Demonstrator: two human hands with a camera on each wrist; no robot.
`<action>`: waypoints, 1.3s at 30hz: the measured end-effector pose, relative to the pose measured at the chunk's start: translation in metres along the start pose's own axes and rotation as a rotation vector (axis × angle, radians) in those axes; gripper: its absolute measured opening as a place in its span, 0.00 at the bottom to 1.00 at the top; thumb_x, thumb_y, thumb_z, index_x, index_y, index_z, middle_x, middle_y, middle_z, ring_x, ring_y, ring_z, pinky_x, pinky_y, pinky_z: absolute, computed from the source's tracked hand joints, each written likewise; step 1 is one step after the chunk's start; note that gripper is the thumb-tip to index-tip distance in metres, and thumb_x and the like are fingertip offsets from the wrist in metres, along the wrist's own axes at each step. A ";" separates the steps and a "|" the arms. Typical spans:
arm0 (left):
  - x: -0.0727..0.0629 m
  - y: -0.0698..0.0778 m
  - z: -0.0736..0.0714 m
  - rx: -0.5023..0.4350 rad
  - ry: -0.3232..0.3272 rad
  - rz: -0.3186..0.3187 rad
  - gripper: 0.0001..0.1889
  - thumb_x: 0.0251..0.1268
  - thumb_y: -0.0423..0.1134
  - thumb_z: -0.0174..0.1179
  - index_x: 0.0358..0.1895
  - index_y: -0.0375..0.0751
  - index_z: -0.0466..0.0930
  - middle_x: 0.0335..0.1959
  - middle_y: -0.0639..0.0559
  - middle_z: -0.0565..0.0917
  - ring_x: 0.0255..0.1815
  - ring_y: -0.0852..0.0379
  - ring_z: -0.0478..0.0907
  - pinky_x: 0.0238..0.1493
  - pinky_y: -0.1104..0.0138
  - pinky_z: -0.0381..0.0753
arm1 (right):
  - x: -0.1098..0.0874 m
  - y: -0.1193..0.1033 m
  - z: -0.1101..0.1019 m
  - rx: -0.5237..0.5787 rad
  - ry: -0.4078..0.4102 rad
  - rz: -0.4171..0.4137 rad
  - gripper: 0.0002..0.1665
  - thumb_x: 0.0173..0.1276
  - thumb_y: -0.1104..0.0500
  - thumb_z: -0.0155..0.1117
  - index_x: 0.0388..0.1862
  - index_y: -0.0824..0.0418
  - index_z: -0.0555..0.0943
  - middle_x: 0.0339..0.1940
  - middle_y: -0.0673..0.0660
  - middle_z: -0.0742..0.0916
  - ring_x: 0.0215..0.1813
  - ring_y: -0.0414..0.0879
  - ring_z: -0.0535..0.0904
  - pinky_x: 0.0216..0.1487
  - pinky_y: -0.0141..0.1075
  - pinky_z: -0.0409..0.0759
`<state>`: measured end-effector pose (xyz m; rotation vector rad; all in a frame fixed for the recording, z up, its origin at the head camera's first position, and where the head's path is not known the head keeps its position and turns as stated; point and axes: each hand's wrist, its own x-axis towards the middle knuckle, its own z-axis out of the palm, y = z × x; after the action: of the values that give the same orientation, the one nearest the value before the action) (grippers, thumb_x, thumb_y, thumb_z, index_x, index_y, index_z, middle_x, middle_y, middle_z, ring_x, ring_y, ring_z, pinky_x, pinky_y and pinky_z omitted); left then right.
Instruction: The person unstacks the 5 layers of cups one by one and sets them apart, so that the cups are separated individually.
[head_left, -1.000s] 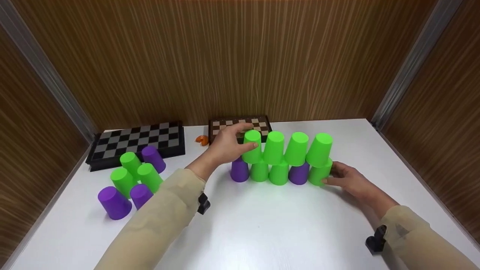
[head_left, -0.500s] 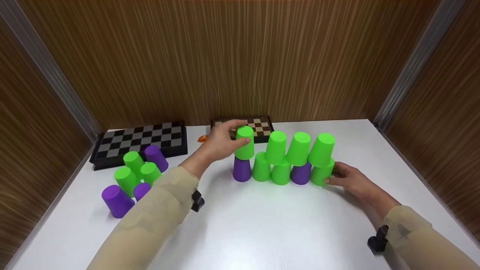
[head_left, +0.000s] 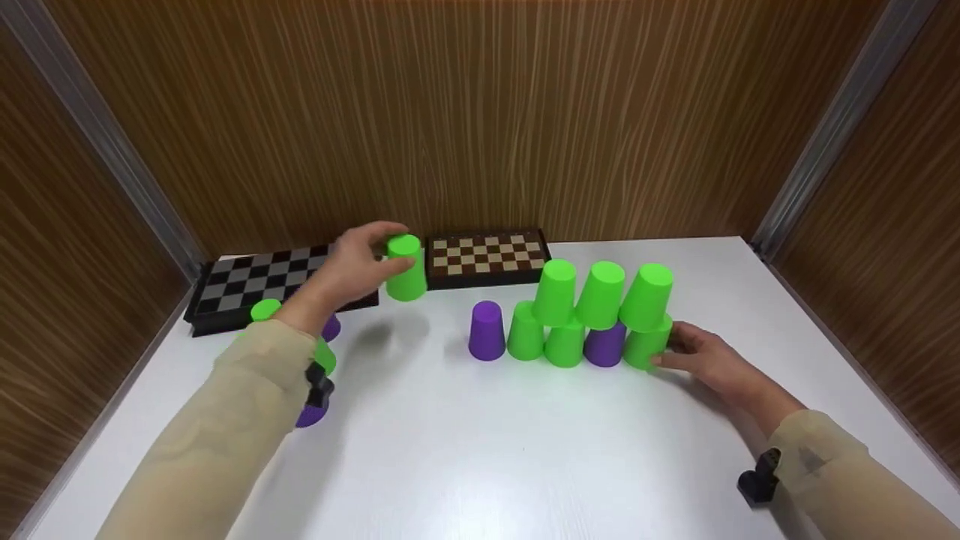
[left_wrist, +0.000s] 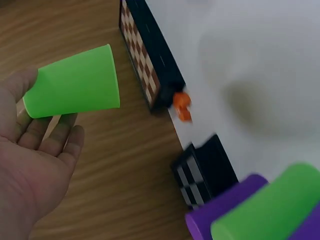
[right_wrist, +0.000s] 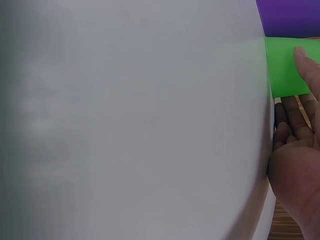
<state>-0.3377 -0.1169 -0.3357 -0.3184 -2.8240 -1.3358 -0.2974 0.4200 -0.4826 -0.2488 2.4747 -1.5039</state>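
My left hand (head_left: 352,264) holds an upside-down green cup (head_left: 406,279) in the air, thumb on its near side and fingers behind. In the left wrist view this cup (left_wrist: 75,82) is gripped near its narrow base. My right hand (head_left: 716,366) grips the rightmost green cup (head_left: 643,351) of a bottom row, thumb in front, fingers partly hidden behind. That row also has a purple cup (head_left: 487,331) at its left end, two green cups and another purple cup (head_left: 604,346). Three green cups, one of them the middle cup (head_left: 600,294), stand upside down on top.
A brown checkered board (head_left: 487,256) lies by the back wall. A black and grey checkered board (head_left: 259,281) is at the back left. Several loose green and purple cups are partly hidden behind my left sleeve (head_left: 217,420). An orange object (left_wrist: 182,106) sits between the boards.
My left hand first shifts the leftmost top green cup left over the end purple cup, then lifts it away to the left. My right hand stays at its cup.
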 end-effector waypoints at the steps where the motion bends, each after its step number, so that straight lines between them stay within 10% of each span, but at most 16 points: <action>1: 0.000 -0.005 -0.005 0.003 0.001 -0.011 0.31 0.77 0.45 0.67 0.78 0.44 0.70 0.72 0.44 0.76 0.70 0.45 0.74 0.71 0.48 0.76 | 0.000 0.000 0.000 0.001 -0.001 0.001 0.46 0.72 0.51 0.75 0.81 0.65 0.66 0.77 0.67 0.74 0.81 0.66 0.63 0.81 0.65 0.55; 14: -0.007 -0.054 -0.038 0.056 -0.039 -0.120 0.32 0.79 0.47 0.64 0.80 0.41 0.67 0.77 0.39 0.70 0.76 0.39 0.68 0.76 0.43 0.68 | -0.002 0.001 0.001 0.015 0.014 -0.001 0.45 0.71 0.53 0.76 0.81 0.65 0.67 0.78 0.68 0.73 0.81 0.67 0.62 0.81 0.67 0.53; 39: -0.007 -0.090 -0.035 0.166 -0.092 -0.185 0.31 0.71 0.45 0.72 0.74 0.41 0.74 0.71 0.39 0.75 0.68 0.38 0.72 0.72 0.40 0.71 | -0.012 0.000 0.001 -0.002 0.026 0.008 0.45 0.72 0.53 0.75 0.81 0.65 0.67 0.78 0.67 0.74 0.81 0.66 0.63 0.81 0.65 0.55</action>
<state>-0.3507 -0.2003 -0.3827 -0.1214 -3.0825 -1.1282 -0.2857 0.4219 -0.4817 -0.2211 2.4946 -1.5110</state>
